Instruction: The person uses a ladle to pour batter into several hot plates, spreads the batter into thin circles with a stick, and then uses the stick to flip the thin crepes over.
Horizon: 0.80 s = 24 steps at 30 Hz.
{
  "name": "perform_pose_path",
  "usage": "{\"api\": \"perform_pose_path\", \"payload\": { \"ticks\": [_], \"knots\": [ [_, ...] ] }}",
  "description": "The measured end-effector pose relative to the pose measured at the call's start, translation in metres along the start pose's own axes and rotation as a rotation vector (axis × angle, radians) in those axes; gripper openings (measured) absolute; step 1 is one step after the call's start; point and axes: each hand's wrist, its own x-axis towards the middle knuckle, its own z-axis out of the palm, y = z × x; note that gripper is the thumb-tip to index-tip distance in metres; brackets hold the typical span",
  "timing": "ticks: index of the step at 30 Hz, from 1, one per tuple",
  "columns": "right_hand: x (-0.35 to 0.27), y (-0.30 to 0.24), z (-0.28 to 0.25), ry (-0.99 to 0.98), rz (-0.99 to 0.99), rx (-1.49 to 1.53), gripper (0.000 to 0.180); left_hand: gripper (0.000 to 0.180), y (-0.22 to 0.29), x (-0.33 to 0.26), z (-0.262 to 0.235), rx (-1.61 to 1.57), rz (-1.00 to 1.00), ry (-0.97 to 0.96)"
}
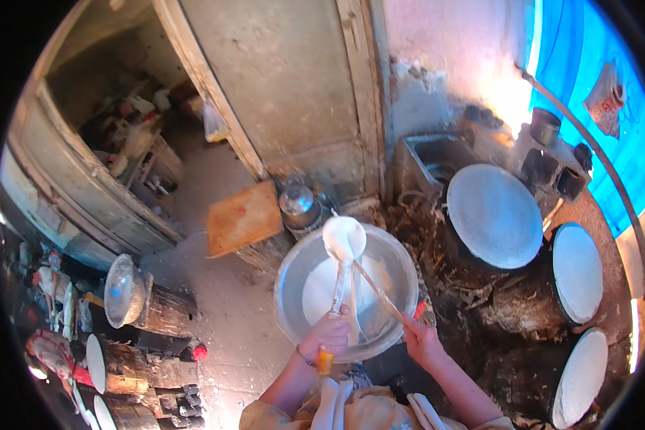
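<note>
My left hand (327, 335) is closed round the handle of a ladle (340, 283), whose yellow-orange end sticks out below my fist. The ladle's bowl holds a white liquid (344, 239) and hangs over the far side of a wide metal basin (287, 308). A pale streak of the liquid runs from the ladle toward the basin, where more white liquid (319, 290) lies. My right hand (423, 342) grips a thin wooden stick (381, 292) at the basin's right rim. The stick slants up to the left, and its far tip meets or passes behind the ladle.
Round pale-topped pans (494, 215) stand on dark bases at the right. Behind the basin are a metal kettle (299, 204) and a wooden board (244, 218). A metal bowl (124, 290) and stacked logs (166, 313) stand at the left, near an open doorway.
</note>
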Motion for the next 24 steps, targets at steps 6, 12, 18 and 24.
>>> {"api": "perform_pose_path", "payload": {
  "ticks": [6, 12, 18, 24],
  "knots": [
    [0.066, -0.08, -0.038, 0.108, -0.315, 0.051, 0.032, 0.018, 0.029, -0.022, 0.096, 0.37, 0.187, -0.087],
    [0.079, -0.096, -0.009, 0.109, -0.229, 0.318, 0.025, 0.024, 0.045, -0.031, 0.103, 0.656, 0.316, 0.174],
    [0.071, -0.064, 0.019, -0.233, 0.542, 0.79, 0.019, 0.021, 0.047, 0.011, 0.067, -0.394, 0.03, -0.131],
    [-0.003, -0.021, -0.004, -0.052, 0.695, 0.72, 0.02, 0.027, 0.08, 0.031, 0.057, 0.631, 0.164, 0.354]
  ]
}}
